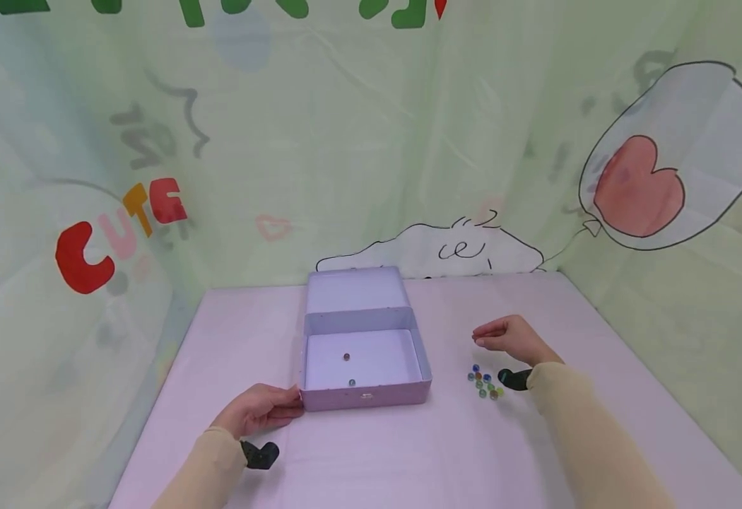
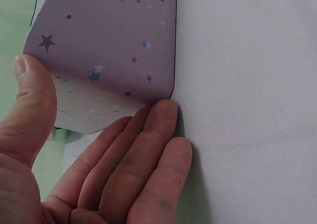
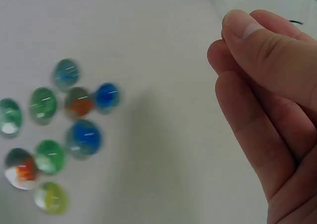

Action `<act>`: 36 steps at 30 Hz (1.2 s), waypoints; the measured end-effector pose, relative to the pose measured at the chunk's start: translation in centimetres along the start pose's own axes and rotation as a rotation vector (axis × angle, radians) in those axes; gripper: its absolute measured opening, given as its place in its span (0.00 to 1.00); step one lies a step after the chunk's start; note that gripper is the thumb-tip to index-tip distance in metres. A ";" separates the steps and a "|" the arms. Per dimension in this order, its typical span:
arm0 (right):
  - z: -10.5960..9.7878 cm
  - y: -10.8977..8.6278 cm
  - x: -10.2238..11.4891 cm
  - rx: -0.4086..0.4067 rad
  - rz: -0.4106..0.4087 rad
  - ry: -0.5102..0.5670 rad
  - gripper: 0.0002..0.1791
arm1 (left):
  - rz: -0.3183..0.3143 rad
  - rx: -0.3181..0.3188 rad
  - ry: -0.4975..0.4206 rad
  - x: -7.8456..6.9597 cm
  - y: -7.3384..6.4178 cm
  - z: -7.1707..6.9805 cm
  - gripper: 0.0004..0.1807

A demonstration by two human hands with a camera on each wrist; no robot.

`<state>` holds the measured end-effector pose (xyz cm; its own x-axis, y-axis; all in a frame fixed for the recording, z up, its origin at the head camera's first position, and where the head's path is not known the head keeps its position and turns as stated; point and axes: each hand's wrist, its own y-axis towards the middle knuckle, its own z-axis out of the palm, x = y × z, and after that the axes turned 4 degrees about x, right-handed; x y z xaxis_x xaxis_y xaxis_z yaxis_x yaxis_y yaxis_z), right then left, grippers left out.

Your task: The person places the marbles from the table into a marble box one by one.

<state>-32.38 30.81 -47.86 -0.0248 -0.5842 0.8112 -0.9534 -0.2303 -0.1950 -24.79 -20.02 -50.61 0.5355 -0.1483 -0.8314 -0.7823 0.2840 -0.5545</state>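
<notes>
A lilac, star-patterned box (image 1: 365,398) stands with its lid (image 1: 356,291) folded back. Inside lie a brownish marble (image 1: 347,357) and a pale green one (image 1: 352,382). My left hand (image 1: 258,410) touches the box's near left corner, its fingers (image 2: 143,154) nearly straight and its thumb up along the side. To the right of the box, glass marbles (image 1: 486,382) in blue, green, orange and yellow sit in a loose cluster. Just beyond them my right hand (image 1: 516,339) is raised, thumb and fingertips drawn together; I cannot tell whether a marble is hidden between them.
A pale lilac cloth covers the table (image 1: 371,459). Light green curtains (image 1: 358,141) with drawings and letters enclose the back and both sides. Each wrist wears a black camera strap, the right one (image 1: 514,379) close beside the marbles.
</notes>
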 end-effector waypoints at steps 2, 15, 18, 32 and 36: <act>0.9 0.0 -1.2 0.020 0.019 0.002 0.19 | 0.000 0.000 -0.003 0.1 0.1 0.0 0.27; 3.0 -0.3 -4.1 -0.017 0.052 -0.059 0.18 | 0.012 -0.006 -0.014 0.4 0.5 -0.3 0.29; 3.2 -0.1 -4.3 -0.027 0.061 -0.067 0.17 | 0.014 -0.001 -0.016 0.3 0.4 -0.3 0.28; 2.2 -0.6 -2.5 -0.049 0.048 -0.076 0.18 | 0.018 0.000 -0.009 0.5 0.5 -0.1 0.26; 0.6 -0.3 -0.6 -0.082 0.008 -0.068 0.19 | 0.024 0.001 -0.005 0.6 0.5 -0.4 0.25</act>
<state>-31.86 30.77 -48.64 -0.0143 -0.6381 0.7698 -0.9747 -0.1629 -0.1531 -24.98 -20.32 -51.35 0.5177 -0.1368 -0.8445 -0.7948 0.2885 -0.5340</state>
